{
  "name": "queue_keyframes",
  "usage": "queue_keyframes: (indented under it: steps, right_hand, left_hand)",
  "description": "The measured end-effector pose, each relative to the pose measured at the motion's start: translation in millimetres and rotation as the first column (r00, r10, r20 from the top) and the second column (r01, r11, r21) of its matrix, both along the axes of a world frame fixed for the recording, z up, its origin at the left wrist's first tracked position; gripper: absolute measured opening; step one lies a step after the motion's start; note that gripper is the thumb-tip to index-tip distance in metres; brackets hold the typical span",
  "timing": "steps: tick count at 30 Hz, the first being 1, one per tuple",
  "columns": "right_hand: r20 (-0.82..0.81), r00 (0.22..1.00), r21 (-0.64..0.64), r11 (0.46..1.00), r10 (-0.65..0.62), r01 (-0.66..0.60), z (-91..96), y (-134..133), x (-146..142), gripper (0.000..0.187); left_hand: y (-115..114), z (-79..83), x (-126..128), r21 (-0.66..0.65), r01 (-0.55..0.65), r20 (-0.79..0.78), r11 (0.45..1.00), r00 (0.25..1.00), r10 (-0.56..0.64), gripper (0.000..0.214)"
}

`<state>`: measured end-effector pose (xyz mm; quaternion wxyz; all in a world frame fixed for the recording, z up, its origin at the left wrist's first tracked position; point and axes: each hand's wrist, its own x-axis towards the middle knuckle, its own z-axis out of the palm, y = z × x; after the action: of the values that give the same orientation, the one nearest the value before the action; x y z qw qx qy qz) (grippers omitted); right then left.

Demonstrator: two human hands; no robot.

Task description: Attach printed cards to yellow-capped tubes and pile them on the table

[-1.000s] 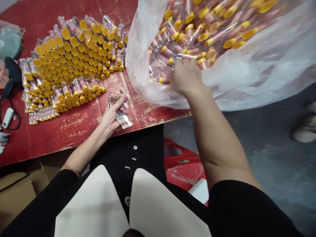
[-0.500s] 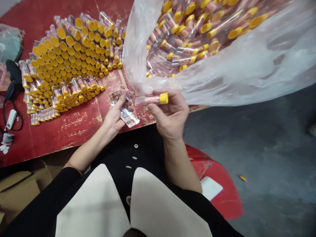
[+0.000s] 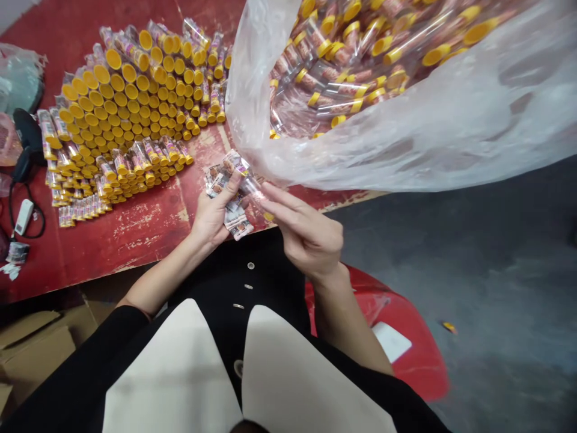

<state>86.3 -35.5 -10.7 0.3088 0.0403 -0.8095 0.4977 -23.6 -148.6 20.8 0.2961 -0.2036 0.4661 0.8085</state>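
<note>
My left hand (image 3: pixel 217 215) is closed around several printed label sleeves (image 3: pixel 238 226), its thumb on top of them. Between the fingers of my right hand (image 3: pixel 311 236) is a clear tube (image 3: pixel 250 187) with a yellow cap, pinkish bits inside. The tube tilts up to the left, its far end against a sleeve at my left thumb; whether it has entered the sleeve I cannot tell. My right fingers cover most of the cap. Above my right hand lies a large plastic bag (image 3: pixel 342 159), open and full of loose capped tubes (image 3: pixel 347 89).
Stacked tubes with yellow caps (image 3: pixel 130 105) cover the left part of the red table (image 3: pixel 148 240). A black handheld device (image 3: pixel 27 141) with a cable lies at the far left. Below are cardboard (image 3: pixel 36 343) and a red seat (image 3: pixel 406 328) with a white card.
My right hand has turned and brought the tube left, from lying level and apart to tilted against the sleeves. My left hand still holds the sleeves, one now raised beside its thumb.
</note>
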Motion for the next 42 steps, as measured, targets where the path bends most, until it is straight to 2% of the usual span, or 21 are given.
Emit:
queue_keyframes:
  steps: [2, 6, 10, 14, 16, 18, 20, 21, 22, 23, 26, 29, 32, 35, 38, 42]
  right_hand:
    - [0.032, 0.999, 0.053, 0.998, 0.034, -0.036, 2.0, 2, 5, 0.051]
    - [0.055, 0.998, 0.149, 0.988, 0.016, -0.024, -0.5, 1, 7, 0.055]
    - [-0.025, 0.998, 0.137, 0.988, -0.060, 0.063, -4.1, -2, 7, 0.060]
    - [-0.005, 0.996, 0.160, 0.983, -0.086, 0.085, 1.1, -10, 7, 0.060]
    - [-0.014, 0.993, 0.085, 0.990, -0.114, 0.115, 3.4, -17, 5, 0.053]
    - [0.007, 0.989, -0.127, 0.981, -0.149, 0.149, 2.5, -24, 2, 0.043]
    - [0.054, 0.989, -0.367, 0.918, -0.139, 0.149, -1.9, -28, -1, 0.035]
    - [0.067, 0.990, -0.435, 0.890, -0.124, 0.140, -4.7, -28, -2, 0.033]
    - [0.065, 0.991, -0.446, 0.885, -0.115, 0.132, -7.5, -27, -3, 0.035]
    - [0.057, 0.992, -0.400, 0.908, -0.109, 0.123, -9.7, -24, -3, 0.039]
    - [0.037, 0.998, -0.122, 0.991, -0.042, 0.046, -11.6, -13, -3, 0.058]
    - [0.000, 0.999, 0.000, 0.999, 0.052, -0.052, -8.3, -10, -5, 0.060]
    - [-0.076, 0.994, -0.016, 0.997, -0.078, 0.077, -5.7, -19, -7, 0.054]
    - [-0.105, 0.964, -0.127, 0.965, -0.244, 0.231, -6.3, -32, -9, 0.047]
    - [-0.120, 0.933, -0.247, 0.921, -0.339, 0.302, -8.6, -40, -11, 0.039]
    - [-0.127, 0.903, -0.334, 0.875, -0.410, 0.350, -10.1, -40, -18, 0.024]
  left_hand:
    - [-2, -1.4, 2, -0.017, -0.002, -0.049, 1.000, 0.999, 0.001, 0.012]
    - [-5, -5.6, 6, -0.024, -0.037, -0.078, 0.999, 0.996, 0.035, 0.020]
    - [-6, -7.9, 6, -0.056, -0.027, -0.094, 0.998, 0.995, 0.022, 0.029]
    - [-7, -10.5, 9, -0.075, -0.070, -0.195, 0.995, 0.979, 0.055, 0.042]
    - [-7, -11.5, 10, -0.065, -0.079, -0.218, 0.995, 0.974, 0.063, 0.045]
    - [-8, -11.4, 11, -0.040, -0.036, -0.184, 0.999, 0.983, 0.028, 0.045]
    - [-9, -10.2, 10, -0.026, 0.022, -0.145, 0.999, 0.989, -0.025, 0.044]
    - [-11, -9.2, 9, -0.029, 0.055, -0.135, 0.998, 0.989, -0.058, 0.043]
    - [-12, -8.0, 7, -0.036, 0.088, -0.132, 0.995, 0.987, -0.092, 0.042]
    - [-14, -6.7, 5, -0.046, 0.120, -0.132, 0.992, 0.983, -0.125, 0.042]
    - [-19, -2.6, 0, -0.081, 0.203, -0.131, 0.976, 0.968, -0.213, 0.043]
    - [-23, -0.3, -3, -0.117, 0.210, -0.198, 0.971, 0.953, -0.230, 0.043]
    - [-27, -0.4, 0, -0.176, 0.195, -0.312, 0.965, 0.919, -0.243, 0.040]
    - [-26, -1.8, 11, -0.194, 0.156, -0.346, 0.969, 0.913, -0.217, 0.039]
    - [-23, -3.4, 25, -0.161, 0.108, -0.315, 0.981, 0.936, -0.155, 0.043]
    - [-20, -5.7, 38, -0.150, 0.101, -0.304, 0.984, 0.942, -0.143, 0.044]
